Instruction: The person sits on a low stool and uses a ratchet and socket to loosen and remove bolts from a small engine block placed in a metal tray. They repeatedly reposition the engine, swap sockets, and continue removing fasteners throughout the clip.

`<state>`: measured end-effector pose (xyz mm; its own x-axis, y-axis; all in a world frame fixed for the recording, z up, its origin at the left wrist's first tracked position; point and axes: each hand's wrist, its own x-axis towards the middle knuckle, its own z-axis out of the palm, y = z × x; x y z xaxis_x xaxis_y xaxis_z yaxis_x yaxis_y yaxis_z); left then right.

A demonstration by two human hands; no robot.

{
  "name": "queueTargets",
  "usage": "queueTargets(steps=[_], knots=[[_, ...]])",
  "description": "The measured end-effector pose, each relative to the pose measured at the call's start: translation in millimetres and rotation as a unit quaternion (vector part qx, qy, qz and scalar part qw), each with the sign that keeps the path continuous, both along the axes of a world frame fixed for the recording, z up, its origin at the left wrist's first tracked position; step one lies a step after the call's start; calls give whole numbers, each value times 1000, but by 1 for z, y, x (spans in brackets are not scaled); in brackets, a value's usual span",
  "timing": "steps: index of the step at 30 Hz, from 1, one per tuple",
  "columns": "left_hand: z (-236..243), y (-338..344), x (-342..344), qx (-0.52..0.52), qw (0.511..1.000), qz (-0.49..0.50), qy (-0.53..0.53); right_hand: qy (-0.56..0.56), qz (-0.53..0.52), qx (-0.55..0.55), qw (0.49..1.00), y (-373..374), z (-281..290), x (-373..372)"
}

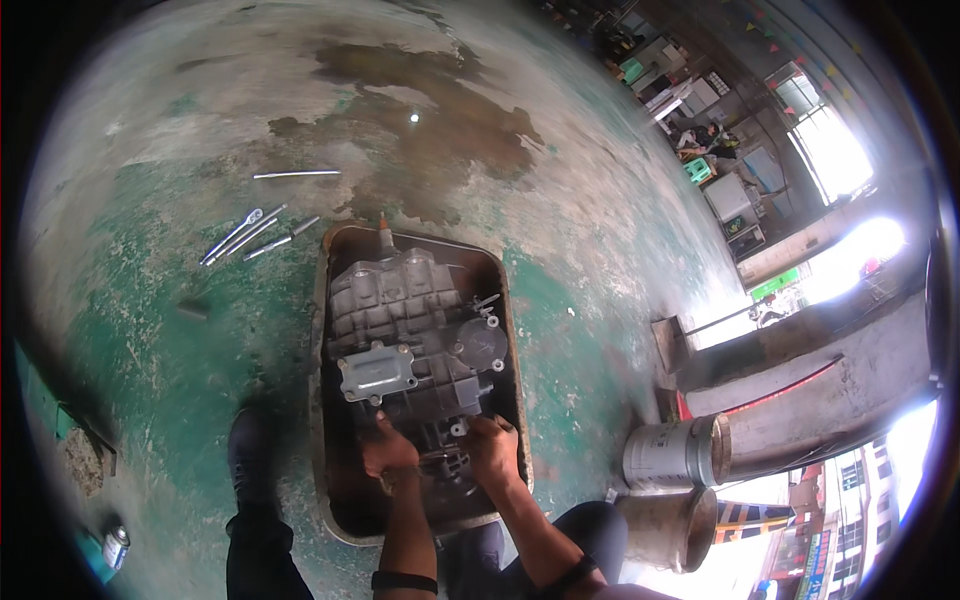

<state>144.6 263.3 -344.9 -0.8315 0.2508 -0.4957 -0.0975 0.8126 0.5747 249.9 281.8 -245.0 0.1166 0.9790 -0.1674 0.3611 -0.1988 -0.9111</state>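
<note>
A grey cast-metal gearbox [410, 310] lies in a dark, rusty-rimmed tray [322, 330] on the floor. On its left side sits a flat bolted cover plate [378, 373]; a round housing [480, 344] is at its right. My left hand [391, 453] grips the gearbox's near end below the plate, thumb pointing away from me, its other fingers partly hidden. At the near right corner, the fingers of my right hand [493, 450] are curled against the gearbox. Shafts and small metal parts [447, 455] show between both hands.
Left of the tray lie a ratchet wrench [252, 217], several metal bars and a separate rod [297, 175]. A wet stain [440, 130] darkens the floor beyond. Buckets [675, 452] stand at right, a spray can [116, 547] at near left. Someone sits far off by shelves.
</note>
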Motion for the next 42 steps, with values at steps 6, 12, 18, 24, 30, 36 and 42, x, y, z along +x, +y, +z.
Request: queueTargets(steps=[6, 12, 18, 24, 30, 36, 42], knots=[[-7, -2, -1, 1, 999, -8, -40, -264, 146, 167, 939, -1, -9, 9], [-4, -1, -3, -24, 998, -24, -62, -199, 155, 173, 952, -1, -6, 7], [-6, -4, 1, -1, 1000, -16, -13, -300, 215, 217, 904, -3, 4, 6], [-22, -3, 6, -35, 999, -18, 21, -229, 129, 93, 960, -6, 4, 1], [-17, -7, 5, 10, 999, 9, 32, 5, 6, 37, 999, -4, -4, -1], [5, -3, 0, -13, 1000, -23, -14, -88, 120, 76, 986, 6, 2, 11], [-55, -29, 1, 28, 966, -236, 99, 298, -63, -131, 944, 7, -2, 14]])
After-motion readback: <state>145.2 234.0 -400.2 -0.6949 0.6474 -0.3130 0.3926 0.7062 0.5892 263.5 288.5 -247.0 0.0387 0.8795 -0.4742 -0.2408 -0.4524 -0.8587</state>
